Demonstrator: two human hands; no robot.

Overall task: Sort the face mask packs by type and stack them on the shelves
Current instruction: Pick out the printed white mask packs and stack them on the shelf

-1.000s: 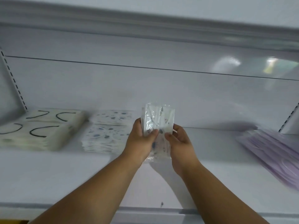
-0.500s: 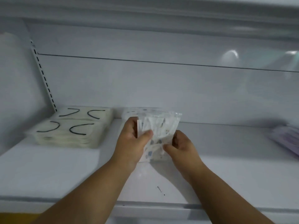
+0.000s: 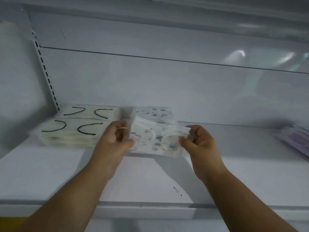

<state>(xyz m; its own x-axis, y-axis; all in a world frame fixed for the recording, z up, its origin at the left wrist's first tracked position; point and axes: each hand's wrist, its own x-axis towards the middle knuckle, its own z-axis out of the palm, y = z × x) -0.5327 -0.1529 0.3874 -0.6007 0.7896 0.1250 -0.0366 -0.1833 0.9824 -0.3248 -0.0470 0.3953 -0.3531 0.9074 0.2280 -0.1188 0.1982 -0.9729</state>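
The white shelf [image 3: 50, 173] fills the lower half of the frame, its back panel rising behind to the top. At left centre sits a cream stack of mask packs [image 3: 73, 128] marked with black ear loops, near the slotted upright. A patterned stack [image 3: 155, 113] lies just beside it, at the centre. Lilac packs [image 3: 296, 141] lie at the right edge, well apart and blurred. In the middle of the frame, the printed mask pack [image 3: 155, 139] is held flat just above the shelf, in front of the patterned stack. The left hand [image 3: 113, 144] pinches its left edge; the right hand [image 3: 200, 144] pinches its right edge, fingers curled.
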